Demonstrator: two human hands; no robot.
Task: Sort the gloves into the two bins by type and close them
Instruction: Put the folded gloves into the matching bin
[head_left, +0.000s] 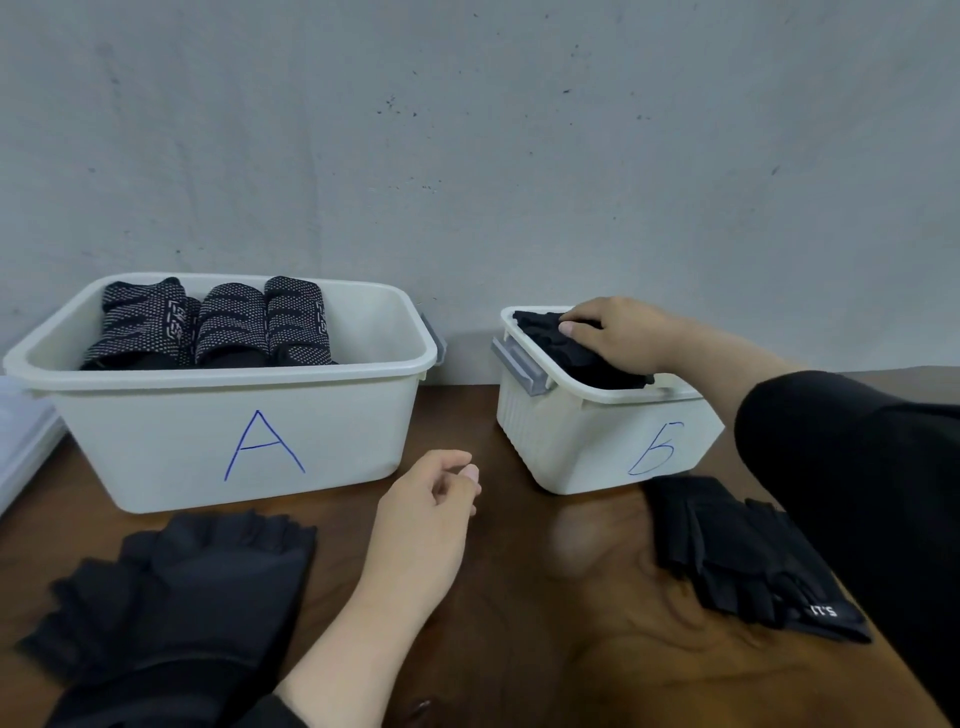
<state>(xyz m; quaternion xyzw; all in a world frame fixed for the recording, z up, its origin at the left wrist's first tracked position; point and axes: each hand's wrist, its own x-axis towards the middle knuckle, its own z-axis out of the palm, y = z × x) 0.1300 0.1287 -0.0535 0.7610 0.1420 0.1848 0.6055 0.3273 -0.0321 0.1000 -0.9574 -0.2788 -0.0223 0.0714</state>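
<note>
A large white bin marked "A" (156, 441) stands at the left and holds several patterned black-and-white gloves (228, 327). At the right stands a smaller white bin marked "Б" (582, 441) filled with plain black gloves (550, 338). My right hand (618, 332) lies on top of those gloves, fingers curled over the pile. My left hand (431, 514) hovers over the table between the bins, fingers loosely curled, holding nothing. A pile of black fingerless gloves (182, 587) lies at the front left. Another stack of black gloves (743, 556) lies at the front right.
The bins stand on a dark wooden table (545, 623) against a grey wall. Grey latch handles (519, 364) sit on the bins' sides. A white flat object (21, 431), possibly lids, lies at the far left edge.
</note>
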